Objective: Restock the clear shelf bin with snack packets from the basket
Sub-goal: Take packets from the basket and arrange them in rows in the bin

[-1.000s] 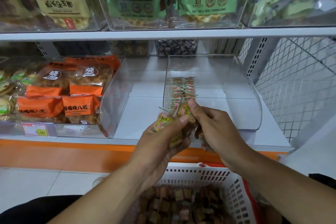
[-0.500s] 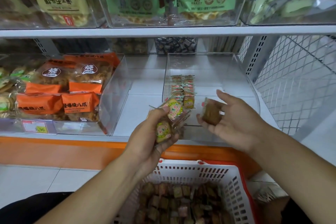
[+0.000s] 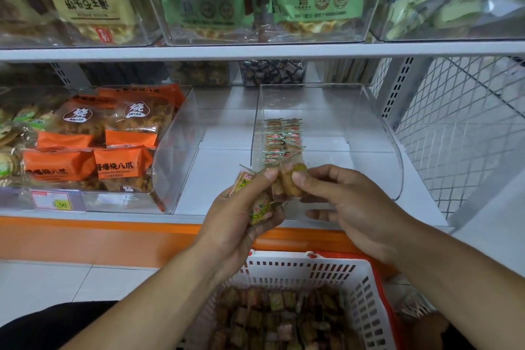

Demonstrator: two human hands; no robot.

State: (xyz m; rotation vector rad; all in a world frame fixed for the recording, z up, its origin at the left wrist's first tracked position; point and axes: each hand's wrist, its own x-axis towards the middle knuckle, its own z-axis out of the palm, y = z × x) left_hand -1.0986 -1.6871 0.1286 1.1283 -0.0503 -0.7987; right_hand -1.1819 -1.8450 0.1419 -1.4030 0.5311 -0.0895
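Two hands busy: my left hand [image 3: 241,216] holds a bunch of packets [image 3: 260,206] while my right fingers [image 3: 305,179] pinch one packet [image 3: 292,179] off the top, with the bin [image 3: 369,128] straight ahead and its row [image 3: 281,136] just beyond, closest to my right.

White shelf [image 3: 227,176] — clear bin [image 3: 369,133], orange-packet bin [image 3: 176,150] on it.
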